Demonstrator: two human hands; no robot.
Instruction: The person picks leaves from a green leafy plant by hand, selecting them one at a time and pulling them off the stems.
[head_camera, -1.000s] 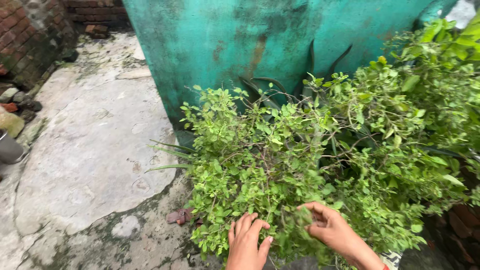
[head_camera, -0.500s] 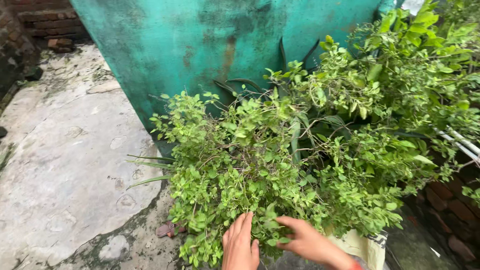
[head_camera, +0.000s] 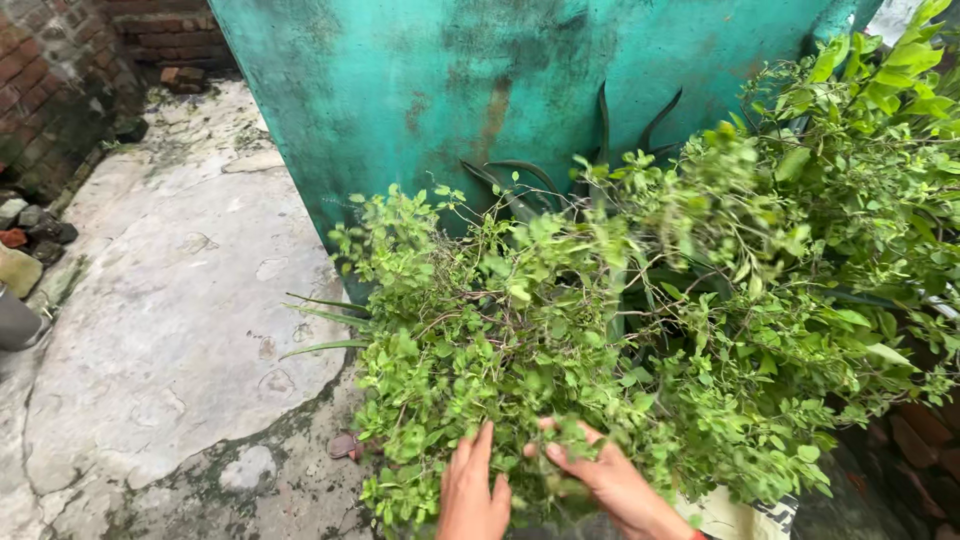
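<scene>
Far left: brick wall (head_camera: 50, 70), loose stones (head_camera: 30, 225) at its foot, rim of a grey pot (head_camera: 15, 320) at the frame edge. Next, cracked concrete floor (head_camera: 170, 330), mossy in the seams, with a small reddish scrap (head_camera: 345, 446) lying near the foliage. Behind, a weathered teal wall (head_camera: 450, 80) with rust streaks; dark blade-like leaves (head_camera: 520, 180) rising against it.

Centre to right: a dense small-leaved green bush (head_camera: 560, 330), stems sprawling low over the floor, merging on the right with a taller, larger-leaved plant (head_camera: 880, 120). Below that, a corner of a pale sack (head_camera: 740, 515) and dark bricks (head_camera: 920, 440).

At the bottom edge, left hand (head_camera: 470, 495) flat, fingers together and extended, pressed into the lower sprigs without closing on any stem. Just beside it, right hand (head_camera: 600, 480) reaching in from the right, fingers spread and partly buried among leaves; whether a sprig is pinched between them cannot be told.

Judged from this: work among the bush at an early stage — hands parting or feeling through foliage, no cut or plucked sprigs in view, nothing gathered on the floor or sack, the whole plant seemingly intact.
</scene>
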